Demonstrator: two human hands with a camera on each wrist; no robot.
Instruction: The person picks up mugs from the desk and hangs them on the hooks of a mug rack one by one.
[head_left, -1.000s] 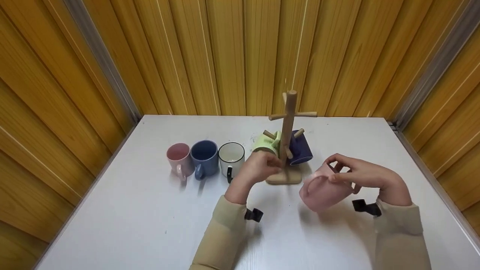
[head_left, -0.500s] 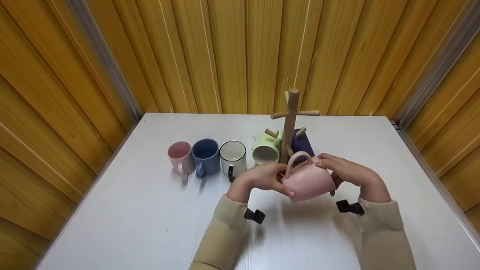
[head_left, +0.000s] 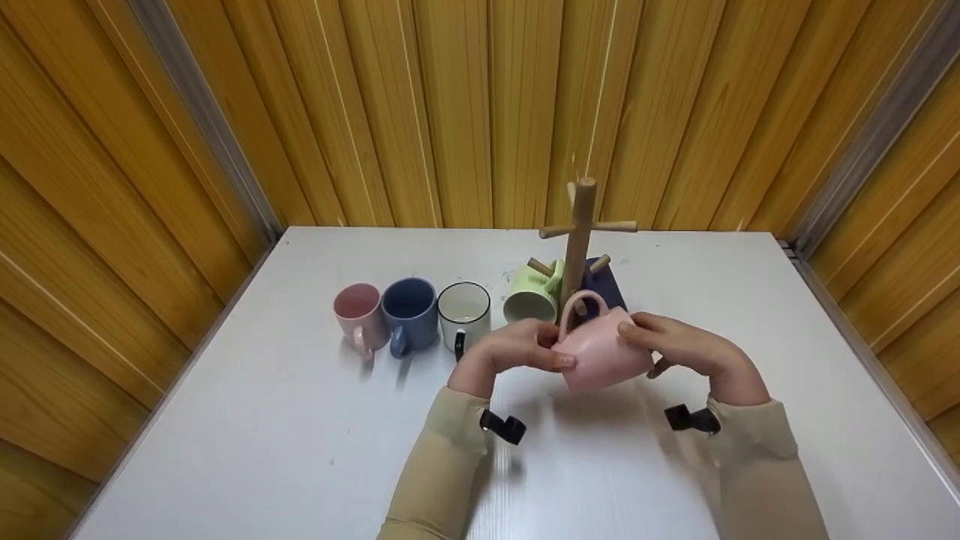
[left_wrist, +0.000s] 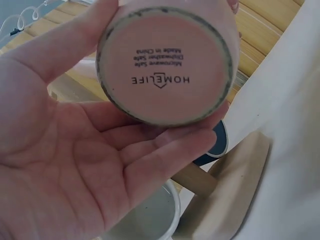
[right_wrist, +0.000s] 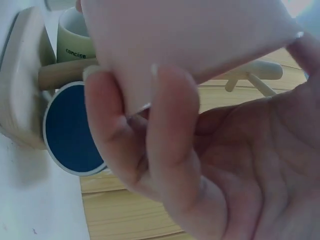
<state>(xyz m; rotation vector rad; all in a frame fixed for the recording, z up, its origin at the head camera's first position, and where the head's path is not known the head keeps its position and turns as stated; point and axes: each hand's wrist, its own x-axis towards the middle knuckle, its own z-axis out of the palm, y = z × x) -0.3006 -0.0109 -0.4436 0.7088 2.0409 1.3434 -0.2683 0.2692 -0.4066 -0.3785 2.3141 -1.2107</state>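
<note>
Both hands hold a light pink mug (head_left: 607, 352) in the air, tilted on its side with the handle up. My left hand (head_left: 514, 351) grips it at the base end, thumb in front; the left wrist view shows the printed mug base (left_wrist: 165, 75) over the fingers. At the rim end, my right hand (head_left: 686, 346) pinches the wall, and in the right wrist view two fingers (right_wrist: 172, 120) curl over the edge. Just behind stands a wooden mug tree (head_left: 580, 232). On its lower part hang a light green mug (head_left: 534, 283) and a dark blue mug (head_left: 607, 283), partly hidden.
Left of the mug tree, a pink mug (head_left: 361, 324), a blue mug (head_left: 412, 326) and a white mug (head_left: 456, 330) with a black rim stand in a row on the white table (head_left: 262, 420). The tree's upper pegs (head_left: 616, 226) carry nothing. Wood-patterned panels (head_left: 450, 112) enclose the table.
The right hand has brought the pink mug left, its handle turning upward. The left hand, empty a second ago, has taken hold of the base end. Both then shifted slightly toward the tree.
</note>
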